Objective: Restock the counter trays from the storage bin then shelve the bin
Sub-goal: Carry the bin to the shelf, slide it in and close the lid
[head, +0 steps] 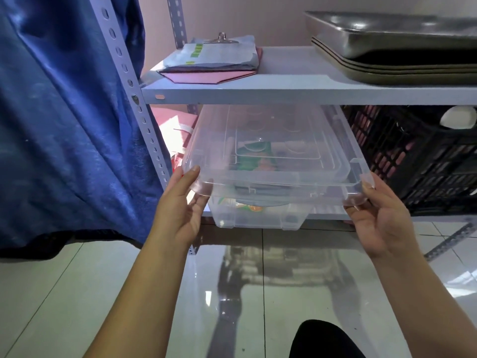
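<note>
A clear plastic storage bin [258, 218] with a clear lid [271, 151] sits partly on the lower shelf [327, 216] of a metal rack, its front end sticking out over the floor. Colourful packets show through its walls. My left hand [180, 205] grips the bin's front left corner, thumb on the lid's rim. My right hand [379, 213] grips the front right corner the same way. The bin's rear part lies under the upper shelf [284, 91].
A black plastic crate [418, 156] stands right of the bin on the same shelf. The upper shelf holds a clipboard with papers [214, 58] and stacked metal trays [397, 47]. Blue cloth [64, 125] hangs at the left. Glossy floor tiles [77, 293] lie below.
</note>
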Demonstrator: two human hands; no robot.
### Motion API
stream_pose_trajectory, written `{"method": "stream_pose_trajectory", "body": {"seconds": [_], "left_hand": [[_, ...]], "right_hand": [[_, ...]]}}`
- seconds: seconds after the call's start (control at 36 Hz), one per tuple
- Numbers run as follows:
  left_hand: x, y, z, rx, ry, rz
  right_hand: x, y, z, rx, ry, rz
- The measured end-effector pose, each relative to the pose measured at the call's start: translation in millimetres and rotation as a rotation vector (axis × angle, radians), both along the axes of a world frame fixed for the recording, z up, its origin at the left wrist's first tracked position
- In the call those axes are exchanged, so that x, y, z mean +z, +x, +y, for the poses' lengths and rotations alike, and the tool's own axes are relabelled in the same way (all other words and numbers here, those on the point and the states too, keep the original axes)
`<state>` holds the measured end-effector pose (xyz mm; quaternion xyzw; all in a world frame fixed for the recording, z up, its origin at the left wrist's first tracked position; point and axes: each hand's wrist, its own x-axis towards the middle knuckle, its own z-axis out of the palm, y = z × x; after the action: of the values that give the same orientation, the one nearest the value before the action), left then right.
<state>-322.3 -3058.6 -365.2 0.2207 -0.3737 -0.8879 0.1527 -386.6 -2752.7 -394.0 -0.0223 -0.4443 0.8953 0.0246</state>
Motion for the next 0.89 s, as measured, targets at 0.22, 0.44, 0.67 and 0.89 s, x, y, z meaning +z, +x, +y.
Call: {"method": "stream_pose_trajectory", "body": {"seconds": [0.22, 0.44, 0.67, 0.89], "left_hand": [[6.2, 2.8, -6.8, -0.024, 0.049, 0.049], [-9.8, -7.5, -20.8, -0.152, -0.59, -0.009], [-21.5, -28.2, -16.3, 0.021, -0.576, -0.005], [-15.8, -32.6, -17.7, 0.05, -0.55, 0.017]], "right_hand": [[8.3, -11.5, -8.8, 0.077, 0.013, 0.024], [0.7, -28.2, -30.5, -0.195, 0.362, -0.023], [4.7, -41.5, -35.3, -0.167, 0.567, 0.081], [1.5, -44.3, -19.6, 0.005, 0.625, 0.137]]}}
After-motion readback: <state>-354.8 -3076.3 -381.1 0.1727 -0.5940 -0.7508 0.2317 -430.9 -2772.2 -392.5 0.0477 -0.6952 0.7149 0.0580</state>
